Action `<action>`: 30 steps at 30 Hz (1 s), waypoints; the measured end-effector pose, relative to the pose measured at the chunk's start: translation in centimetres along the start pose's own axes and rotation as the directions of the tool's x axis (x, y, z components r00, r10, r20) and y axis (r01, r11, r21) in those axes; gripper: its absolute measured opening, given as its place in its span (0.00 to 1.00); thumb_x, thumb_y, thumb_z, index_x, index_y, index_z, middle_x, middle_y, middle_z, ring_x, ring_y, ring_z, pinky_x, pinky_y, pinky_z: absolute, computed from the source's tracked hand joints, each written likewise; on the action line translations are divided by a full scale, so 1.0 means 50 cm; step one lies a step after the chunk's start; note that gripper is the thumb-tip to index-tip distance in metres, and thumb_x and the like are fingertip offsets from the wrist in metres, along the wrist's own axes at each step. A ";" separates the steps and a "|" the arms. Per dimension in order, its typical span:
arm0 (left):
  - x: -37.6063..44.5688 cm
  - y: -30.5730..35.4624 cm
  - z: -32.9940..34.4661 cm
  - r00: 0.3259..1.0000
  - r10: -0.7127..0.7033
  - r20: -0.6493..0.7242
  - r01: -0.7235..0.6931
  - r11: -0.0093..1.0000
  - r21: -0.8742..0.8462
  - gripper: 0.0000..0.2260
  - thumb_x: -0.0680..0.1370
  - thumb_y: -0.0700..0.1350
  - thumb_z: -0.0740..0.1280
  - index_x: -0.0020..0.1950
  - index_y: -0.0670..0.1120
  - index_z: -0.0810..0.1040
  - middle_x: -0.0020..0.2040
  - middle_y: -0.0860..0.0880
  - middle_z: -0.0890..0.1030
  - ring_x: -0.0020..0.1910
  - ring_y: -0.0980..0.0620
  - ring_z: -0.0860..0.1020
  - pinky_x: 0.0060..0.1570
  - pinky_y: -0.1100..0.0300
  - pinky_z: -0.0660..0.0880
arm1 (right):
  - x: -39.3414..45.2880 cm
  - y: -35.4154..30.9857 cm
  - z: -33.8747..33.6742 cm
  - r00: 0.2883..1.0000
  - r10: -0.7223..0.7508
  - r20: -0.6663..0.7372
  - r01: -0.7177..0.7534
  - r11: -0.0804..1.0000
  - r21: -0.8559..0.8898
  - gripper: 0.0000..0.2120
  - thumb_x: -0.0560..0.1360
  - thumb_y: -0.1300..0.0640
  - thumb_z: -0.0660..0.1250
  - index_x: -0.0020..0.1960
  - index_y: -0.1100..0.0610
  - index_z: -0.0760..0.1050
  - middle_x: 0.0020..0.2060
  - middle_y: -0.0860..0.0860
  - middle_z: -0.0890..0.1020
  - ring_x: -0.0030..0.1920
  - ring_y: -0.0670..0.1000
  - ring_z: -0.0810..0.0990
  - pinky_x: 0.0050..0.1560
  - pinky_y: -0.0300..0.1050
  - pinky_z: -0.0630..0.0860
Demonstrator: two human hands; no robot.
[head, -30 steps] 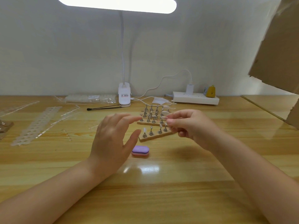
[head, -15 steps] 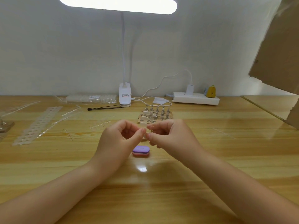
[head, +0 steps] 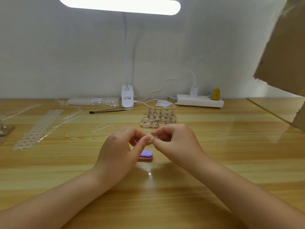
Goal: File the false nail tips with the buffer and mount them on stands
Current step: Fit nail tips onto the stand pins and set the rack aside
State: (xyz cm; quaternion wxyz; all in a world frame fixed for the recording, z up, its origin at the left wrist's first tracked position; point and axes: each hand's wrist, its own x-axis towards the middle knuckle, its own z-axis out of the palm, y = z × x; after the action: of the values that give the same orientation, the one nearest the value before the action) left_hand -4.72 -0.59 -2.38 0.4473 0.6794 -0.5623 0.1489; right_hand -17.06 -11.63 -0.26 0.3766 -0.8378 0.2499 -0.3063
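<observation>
Fingers (head: 145,140) of left hand (head: 118,156) and right hand (head: 175,142) pinch one clear nail tip (head: 147,133) together | buffer (head: 146,154) on table (head: 214,162), 6 o'clock just below, left hand nearer | stand rack (head: 159,119) at 12 o'clock

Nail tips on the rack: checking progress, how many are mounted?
2 clearly, both at the rack's near-left corner; the hands may hide others.

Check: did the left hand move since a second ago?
Yes. The left hand moved right and closed, from left of the purple buffer to partly over it, meeting the right hand.
</observation>
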 end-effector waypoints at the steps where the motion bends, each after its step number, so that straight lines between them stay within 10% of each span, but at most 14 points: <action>1: -0.001 0.001 0.002 1.000 -0.022 0.010 0.023 0.999 -0.026 0.06 0.74 0.43 0.72 0.42 0.54 0.78 0.34 0.60 0.77 0.38 0.58 0.76 0.39 0.71 0.70 | 0.003 0.000 -0.002 1.000 -0.005 -0.002 0.005 1.000 -0.027 0.06 0.71 0.58 0.72 0.48 0.52 0.83 0.35 0.46 0.83 0.38 0.42 0.81 0.44 0.36 0.78; 7: 0.001 0.000 0.002 0.976 -0.216 0.019 0.216 0.955 -0.202 0.05 0.75 0.46 0.70 0.39 0.54 0.78 0.34 0.57 0.80 0.32 0.59 0.76 0.33 0.70 0.71 | 0.019 0.018 -0.032 0.985 -0.164 -0.050 0.131 0.908 -0.399 0.06 0.73 0.63 0.66 0.48 0.59 0.82 0.39 0.52 0.83 0.42 0.50 0.81 0.47 0.47 0.78; 18: 0.001 -0.015 0.007 0.934 -0.340 0.107 0.354 0.921 -0.161 0.05 0.76 0.47 0.69 0.40 0.52 0.76 0.45 0.56 0.80 0.31 0.58 0.77 0.33 0.71 0.71 | 0.071 0.114 -0.129 0.898 0.422 -0.128 -0.435 0.896 -0.096 0.14 0.70 0.58 0.74 0.51 0.47 0.75 0.34 0.50 0.84 0.31 0.49 0.84 0.32 0.46 0.80; 25: -0.002 -0.016 0.002 0.933 -0.337 0.124 0.357 0.907 -0.222 0.05 0.72 0.48 0.74 0.36 0.54 0.82 0.44 0.65 0.82 0.29 0.56 0.77 0.36 0.68 0.75 | 0.075 0.122 -0.130 0.908 0.407 -0.096 -0.408 0.811 -0.420 0.03 0.72 0.54 0.68 0.44 0.49 0.80 0.30 0.48 0.83 0.33 0.51 0.84 0.40 0.50 0.82; 30: -0.004 -0.015 0.002 0.937 -0.332 0.113 0.350 0.903 -0.250 0.04 0.73 0.46 0.73 0.39 0.52 0.81 0.44 0.64 0.83 0.27 0.56 0.81 0.36 0.64 0.77 | 0.072 0.111 -0.128 0.939 0.312 -0.145 -0.325 0.665 -0.672 0.12 0.72 0.48 0.67 0.49 0.55 0.82 0.41 0.53 0.85 0.43 0.53 0.82 0.44 0.48 0.80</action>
State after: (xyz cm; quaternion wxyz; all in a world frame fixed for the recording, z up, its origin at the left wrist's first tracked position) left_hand -4.17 -0.54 -2.90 0.5344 0.7054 -0.4645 -0.0315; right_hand -20.11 -20.30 -0.06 0.0849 -0.8575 0.4909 -0.1284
